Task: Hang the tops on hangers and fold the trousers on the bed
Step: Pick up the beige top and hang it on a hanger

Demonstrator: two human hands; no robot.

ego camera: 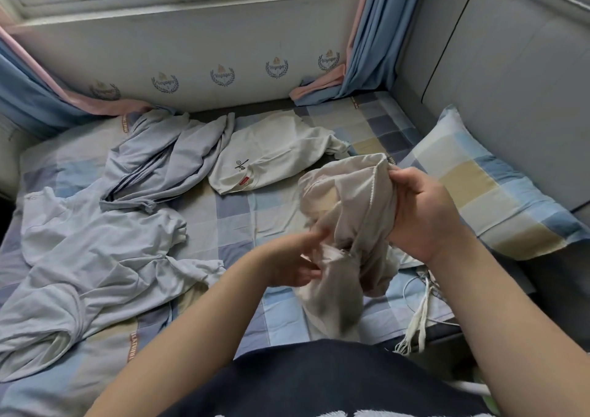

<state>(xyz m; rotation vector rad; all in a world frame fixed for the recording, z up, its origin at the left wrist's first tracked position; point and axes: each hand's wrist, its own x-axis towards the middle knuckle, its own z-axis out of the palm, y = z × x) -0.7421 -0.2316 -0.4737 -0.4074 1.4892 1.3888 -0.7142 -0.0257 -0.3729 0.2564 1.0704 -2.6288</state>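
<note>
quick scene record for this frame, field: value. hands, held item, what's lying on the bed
held: beige garment, bunched
right hand: grips its upper edge
left hand: fingers at the fabric, grip unclear
bed: checked sheet
lying on it: striped grey trousers; white T-shirt; pale blue top
pillow: checked, on the right
hangers: none in view

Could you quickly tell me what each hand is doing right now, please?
Left hand: open, fingers touching the beige garment.
Right hand: closed, gripping the same garment's bunched top edge.
</note>
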